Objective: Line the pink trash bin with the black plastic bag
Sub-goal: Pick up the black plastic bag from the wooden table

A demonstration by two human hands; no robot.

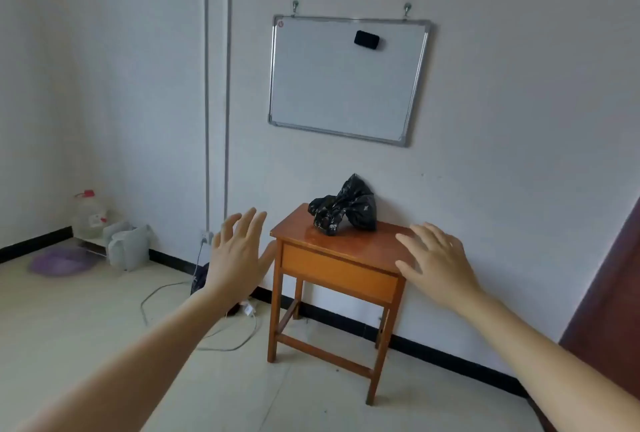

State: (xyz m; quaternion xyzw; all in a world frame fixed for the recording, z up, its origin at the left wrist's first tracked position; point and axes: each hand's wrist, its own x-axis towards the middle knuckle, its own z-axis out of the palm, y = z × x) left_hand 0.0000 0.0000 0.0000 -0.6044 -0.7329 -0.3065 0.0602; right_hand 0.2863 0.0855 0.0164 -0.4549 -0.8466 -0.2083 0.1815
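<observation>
A crumpled black plastic bag lies at the back of a small wooden table that stands against the wall. My left hand is raised with fingers spread, left of the table and short of it. My right hand is also spread open, hovering in front of the table's right front corner. Neither hand touches the bag. No pink trash bin is in view.
A whiteboard with a black eraser hangs above the table. Cables trail on the floor left of the table. In the far left corner are a purple basin, plastic jugs and a bottle. A dark door stands at right.
</observation>
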